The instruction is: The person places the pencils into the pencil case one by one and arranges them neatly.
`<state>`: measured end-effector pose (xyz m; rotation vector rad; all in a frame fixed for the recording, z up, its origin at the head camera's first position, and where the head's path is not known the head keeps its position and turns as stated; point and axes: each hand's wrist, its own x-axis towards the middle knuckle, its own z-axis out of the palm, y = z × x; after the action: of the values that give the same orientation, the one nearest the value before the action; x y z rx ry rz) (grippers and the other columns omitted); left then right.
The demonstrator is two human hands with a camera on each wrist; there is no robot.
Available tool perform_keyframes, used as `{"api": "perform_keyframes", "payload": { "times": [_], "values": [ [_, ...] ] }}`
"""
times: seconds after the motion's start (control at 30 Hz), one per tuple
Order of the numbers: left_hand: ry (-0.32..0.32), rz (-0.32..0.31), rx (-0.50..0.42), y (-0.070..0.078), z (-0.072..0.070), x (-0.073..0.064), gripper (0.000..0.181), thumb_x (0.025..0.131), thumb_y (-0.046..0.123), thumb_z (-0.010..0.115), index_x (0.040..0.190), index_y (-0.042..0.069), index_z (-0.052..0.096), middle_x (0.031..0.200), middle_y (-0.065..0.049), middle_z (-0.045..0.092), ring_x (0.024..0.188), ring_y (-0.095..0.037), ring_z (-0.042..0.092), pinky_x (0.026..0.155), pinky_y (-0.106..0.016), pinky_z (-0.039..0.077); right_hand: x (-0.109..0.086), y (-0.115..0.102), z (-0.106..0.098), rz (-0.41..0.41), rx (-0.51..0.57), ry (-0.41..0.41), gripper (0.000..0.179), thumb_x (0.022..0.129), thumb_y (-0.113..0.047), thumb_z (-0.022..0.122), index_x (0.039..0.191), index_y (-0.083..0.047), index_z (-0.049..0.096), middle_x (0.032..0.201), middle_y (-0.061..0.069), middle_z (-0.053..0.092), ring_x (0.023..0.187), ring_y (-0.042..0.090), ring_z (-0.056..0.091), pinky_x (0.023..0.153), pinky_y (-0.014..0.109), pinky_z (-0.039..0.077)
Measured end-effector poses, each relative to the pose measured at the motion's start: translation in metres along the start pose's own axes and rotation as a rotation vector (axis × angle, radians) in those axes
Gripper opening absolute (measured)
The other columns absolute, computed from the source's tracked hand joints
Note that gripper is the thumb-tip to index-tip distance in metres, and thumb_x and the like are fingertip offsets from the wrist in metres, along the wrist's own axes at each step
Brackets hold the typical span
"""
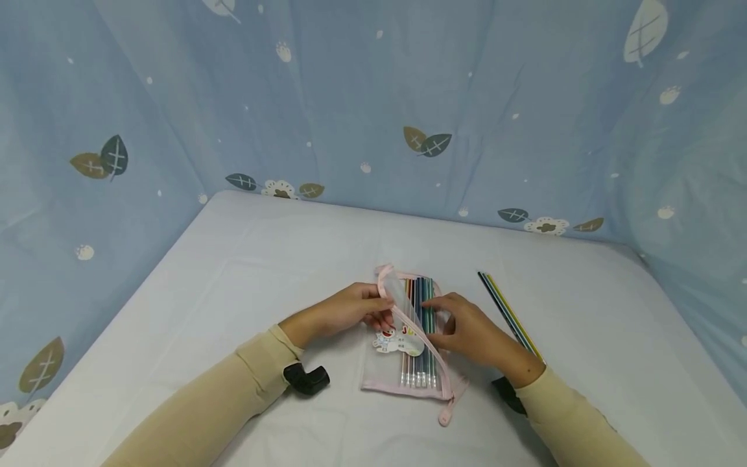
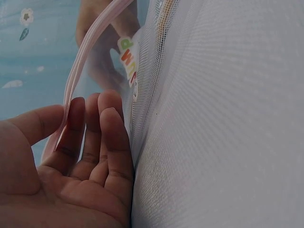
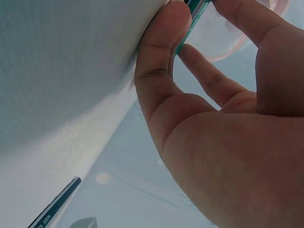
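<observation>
A see-through mesh pencil pouch (image 1: 379, 376) with pink edging lies in the middle of the table, its top side lifted. My left hand (image 1: 353, 308) pinches the pink edging (image 2: 76, 71) between thumb and index finger, the other fingers loosely bent beside the mesh. Several coloured pencils (image 1: 417, 298) lie side by side in the pouch, their lower ends seen through the mesh. My right hand (image 1: 473, 331) reaches in from the right, thumb and fingers around a green pencil (image 3: 192, 31) at the row's right side. The fingertips' exact contact is partly hidden.
A few loose pencils (image 1: 508, 311), dark and yellow among them, lie right of the pouch, beside my right forearm. A pink zipper pull (image 1: 445, 415) hangs at the pouch's lower right corner. The white table (image 1: 262, 253) meets a blue leaf-patterned curtain (image 1: 350, 97) behind.
</observation>
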<state>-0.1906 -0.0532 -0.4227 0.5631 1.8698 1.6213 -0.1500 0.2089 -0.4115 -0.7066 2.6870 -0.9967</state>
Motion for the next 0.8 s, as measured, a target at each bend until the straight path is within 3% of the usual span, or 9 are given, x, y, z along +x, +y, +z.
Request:
{"api": "perform_keyframes", "payload": {
  "times": [0.57, 0.8],
  "values": [
    [0.007, 0.003, 0.008, 0.0019, 0.0003, 0.0016, 0.028, 0.105, 0.017, 0.050, 0.105, -0.007, 0.063, 0.083, -0.001, 0.069, 0.072, -0.009, 0.064, 0.070, -0.022, 0.055, -0.0018, -0.0039, -0.0015, 0.015, 0.001, 0.019, 0.055, 0.087, -0.010, 0.077, 0.137, -0.002, 0.055, 0.124, 0.017, 0.055, 0.068, 0.009, 0.056, 0.058, 0.022, 0.052],
    [-0.002, -0.001, -0.001, 0.0001, -0.0010, 0.0001, 0.028, 0.105, 0.017, 0.050, 0.106, -0.008, 0.062, 0.085, -0.003, 0.070, 0.073, -0.009, 0.064, 0.071, -0.022, 0.055, -0.0024, -0.0019, -0.0005, -0.006, -0.003, 0.021, 0.053, 0.087, -0.010, 0.077, 0.135, -0.001, 0.057, 0.117, 0.016, 0.057, 0.068, 0.006, 0.054, 0.058, 0.021, 0.051]
  ]
}}
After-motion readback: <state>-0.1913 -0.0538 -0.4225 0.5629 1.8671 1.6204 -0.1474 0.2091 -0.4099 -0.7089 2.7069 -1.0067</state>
